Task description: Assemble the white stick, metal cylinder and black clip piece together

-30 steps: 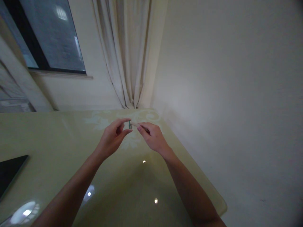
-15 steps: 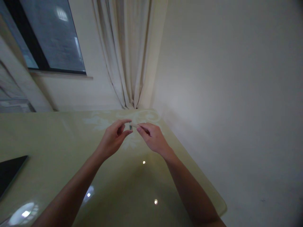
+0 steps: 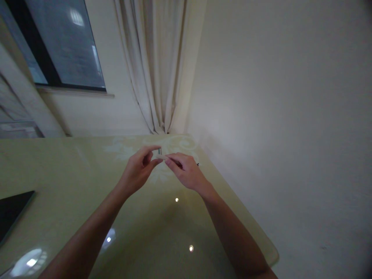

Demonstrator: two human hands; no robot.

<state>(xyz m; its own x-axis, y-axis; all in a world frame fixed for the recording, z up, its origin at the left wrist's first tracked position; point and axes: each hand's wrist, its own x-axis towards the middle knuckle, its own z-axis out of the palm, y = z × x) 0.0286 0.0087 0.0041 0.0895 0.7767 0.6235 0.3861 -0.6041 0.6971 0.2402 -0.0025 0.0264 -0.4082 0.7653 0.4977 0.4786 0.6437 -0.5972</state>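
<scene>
My left hand [image 3: 138, 168] is held above the far end of the table, pinching a small, thin, greenish rectangular piece [image 3: 159, 151] upright between thumb and index finger. It is too small to tell its kind. My right hand [image 3: 187, 170] is closed round a slim, pale-tipped stick-like tool [image 3: 161, 157]. This tip lies across the lower part of the green piece, close to my left thumb, and appears to touch it. A dark end shows behind my right hand, perhaps the tool's other end; most of its length is hidden by my fingers.
The glossy pale-green table [image 3: 72, 174] has lamp reflections and a rounded near right corner. A black flat panel [image 3: 14, 211] lies at the left edge. A plain wall [image 3: 279, 116] runs along the right; a curtain [image 3: 158, 69] and a window [image 3: 66, 42] are behind.
The tool's pale tip has moved down and slightly left along the green piece, with my right hand shifting a little. A dark end now shows behind that hand. My left hand stays nearly still.
</scene>
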